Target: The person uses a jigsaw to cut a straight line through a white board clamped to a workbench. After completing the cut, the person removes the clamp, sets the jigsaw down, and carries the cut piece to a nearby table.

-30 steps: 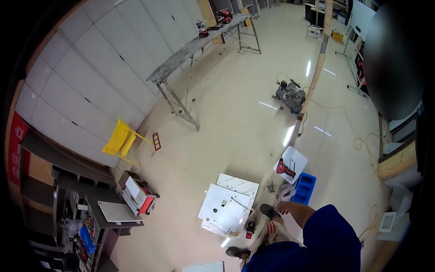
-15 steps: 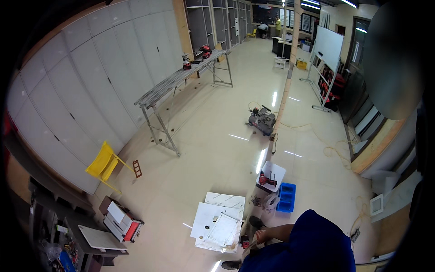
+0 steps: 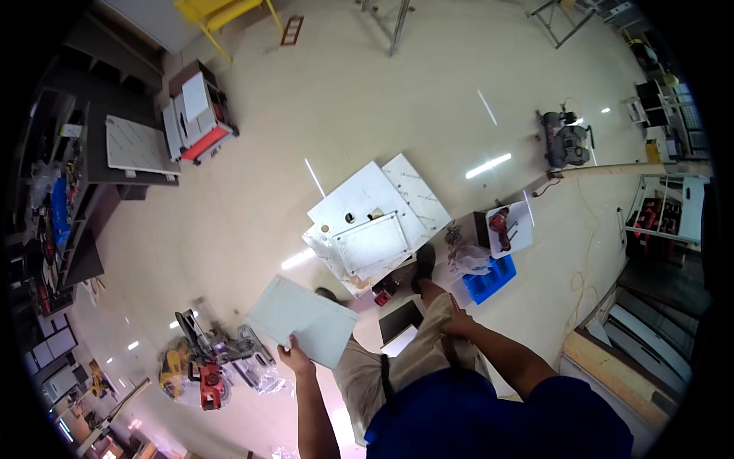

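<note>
My left hand (image 3: 293,356) is closed on the near edge of a flat pale rectangular board (image 3: 300,317), its thumb lying on the upper face. The board is held tilted, in front of my left leg. My right hand (image 3: 459,320) rests against my right thigh near the knee; its fingers are too small and partly hidden to make out. In front of my feet, white panels (image 3: 359,195) lie stacked on the floor, with a smaller white panel (image 3: 373,243) on top. A red and black power tool (image 3: 384,291) sits by the stack's near edge.
Right of the stack stand a white-topped box (image 3: 520,239) with a red drill (image 3: 499,228) and a blue bin (image 3: 489,280). A red miter saw (image 3: 211,382) is at lower left, a table saw (image 3: 200,122) at upper left, a compressor (image 3: 564,139) at far right.
The view has swung down and to the left. My left hand has come into sight holding the pale board. My right hand stays by my right knee.
</note>
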Demonstrator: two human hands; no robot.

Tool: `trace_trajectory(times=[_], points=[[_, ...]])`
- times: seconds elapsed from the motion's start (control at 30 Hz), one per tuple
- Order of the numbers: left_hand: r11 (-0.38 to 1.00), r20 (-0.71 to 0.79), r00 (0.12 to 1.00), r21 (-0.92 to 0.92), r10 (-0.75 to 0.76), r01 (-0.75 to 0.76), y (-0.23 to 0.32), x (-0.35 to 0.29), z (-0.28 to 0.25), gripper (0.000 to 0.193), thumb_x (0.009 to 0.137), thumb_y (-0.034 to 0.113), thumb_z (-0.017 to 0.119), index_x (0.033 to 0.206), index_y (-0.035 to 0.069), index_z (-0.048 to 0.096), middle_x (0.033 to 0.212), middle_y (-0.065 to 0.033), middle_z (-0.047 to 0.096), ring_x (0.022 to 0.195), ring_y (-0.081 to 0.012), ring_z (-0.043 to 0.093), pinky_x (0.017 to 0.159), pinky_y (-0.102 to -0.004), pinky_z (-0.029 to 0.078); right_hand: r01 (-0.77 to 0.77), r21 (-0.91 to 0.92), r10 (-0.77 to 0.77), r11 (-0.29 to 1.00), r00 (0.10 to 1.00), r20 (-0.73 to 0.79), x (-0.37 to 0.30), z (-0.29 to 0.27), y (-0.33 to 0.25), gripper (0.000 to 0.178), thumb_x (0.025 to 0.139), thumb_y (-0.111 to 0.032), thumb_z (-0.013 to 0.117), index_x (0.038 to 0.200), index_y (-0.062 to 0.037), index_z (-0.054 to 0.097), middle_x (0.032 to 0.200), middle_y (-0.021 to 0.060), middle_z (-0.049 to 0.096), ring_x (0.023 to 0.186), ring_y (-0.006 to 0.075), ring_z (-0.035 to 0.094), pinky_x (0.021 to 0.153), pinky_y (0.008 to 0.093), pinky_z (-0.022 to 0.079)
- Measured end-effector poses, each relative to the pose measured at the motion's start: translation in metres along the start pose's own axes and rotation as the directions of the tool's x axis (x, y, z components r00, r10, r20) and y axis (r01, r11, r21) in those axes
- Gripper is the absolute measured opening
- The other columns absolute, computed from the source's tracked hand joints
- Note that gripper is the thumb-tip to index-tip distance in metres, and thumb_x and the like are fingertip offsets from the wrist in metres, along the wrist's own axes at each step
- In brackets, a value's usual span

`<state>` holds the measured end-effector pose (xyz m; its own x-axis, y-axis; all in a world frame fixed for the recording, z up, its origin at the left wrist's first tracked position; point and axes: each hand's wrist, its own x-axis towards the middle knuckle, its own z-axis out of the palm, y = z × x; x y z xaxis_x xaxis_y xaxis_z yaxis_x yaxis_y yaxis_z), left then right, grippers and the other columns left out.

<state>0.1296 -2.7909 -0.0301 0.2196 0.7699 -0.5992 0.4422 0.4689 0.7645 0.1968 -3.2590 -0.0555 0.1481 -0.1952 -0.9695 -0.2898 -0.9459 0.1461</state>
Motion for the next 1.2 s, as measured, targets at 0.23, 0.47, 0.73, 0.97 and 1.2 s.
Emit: trace_trajectory(times=[0.23, 0.47, 0.73, 0.97, 1.2], points=[[0.961, 0.210, 0.977, 0.259, 0.042, -0.097, -0.065, 0.036, 0.044, 0.017, 0.093, 0.006, 0.065, 0.104, -0.001, 0.054, 0.096, -0.0115, 0.065, 0.083, -0.0190, 0.061, 0.074, -0.0305, 0.050, -0.058, 0.123, 0.071, 0.991, 0.992, -0.102, 0.044, 0.031, -0.014, 0.123, 0.068, -0.057, 0.076, 0.155, -0.0054, 0.007, 0.136, 0.0310, 0.047, 0.119, 0.0475, 0.055, 0.102, 0.0487, 0.047], [0.720, 0.457, 0.884, 0.646, -0.096, -0.256, -0.041, 0.078, 0.046, 0.021, 0.088, 0.010, 0.069, 0.099, -0.002, 0.055, 0.074, -0.0094, 0.064, 0.063, -0.0129, 0.056, 0.055, -0.0301, 0.045, -0.128, 0.081, 0.137, 0.988, 0.984, -0.117, 0.060, 0.040, -0.041, 0.122, 0.070, -0.056, 0.074, 0.155, -0.0051, 0.004, 0.137, 0.0321, 0.046, 0.122, 0.0443, 0.055, 0.103, 0.0459, 0.047], [0.865, 0.551, 0.805, 0.491, -0.220, -0.100, -0.008, 0.094, 0.042, 0.021, 0.092, 0.005, 0.065, 0.111, 0.000, 0.057, 0.095, -0.0099, 0.068, 0.081, -0.0156, 0.064, 0.072, -0.0296, 0.051, -0.066, 0.017, 0.067, 0.998, 0.993, -0.098, 0.047, 0.054, -0.038, 0.118, 0.071, -0.055, 0.074, 0.157, -0.0095, 0.007, 0.147, 0.0274, 0.037, 0.127, 0.0450, 0.050, 0.104, 0.0499, 0.045], [0.959, 0.694, 0.662, 0.214, -0.282, 0.184, 0.037, 0.043, 0.041, 0.039, 0.096, 0.003, 0.059, 0.134, 0.005, 0.051, 0.126, -0.0093, 0.062, 0.112, -0.0229, 0.061, 0.094, -0.0388, 0.052, 0.189, 0.149, -0.167, 0.971, 0.975, -0.149, 0.050, 0.057, -0.017, 0.090, 0.076, -0.044, 0.075, 0.148, -0.0078, 0.035, 0.147, 0.0250, 0.039, 0.129, 0.0432, 0.048, 0.107, 0.0489, 0.043], [0.971, 0.863, 0.505, 0.113, 0.009, -0.211, 0.155, -0.061, 0.101, 0.052, 0.088, 0.017, 0.076, 0.129, -0.002, 0.052, 0.118, -0.0069, 0.064, 0.106, -0.0152, 0.059, 0.094, -0.0306, 0.046, 0.494, 0.859, -0.652, -0.132, 0.610, -0.451, -0.096, -0.092, -0.081, 0.049, 0.101, -0.013, 0.051, 0.147, -0.0021, 0.036, 0.145, 0.0143, 0.048, 0.134, 0.0219, 0.045, 0.112, 0.0384, 0.035]])
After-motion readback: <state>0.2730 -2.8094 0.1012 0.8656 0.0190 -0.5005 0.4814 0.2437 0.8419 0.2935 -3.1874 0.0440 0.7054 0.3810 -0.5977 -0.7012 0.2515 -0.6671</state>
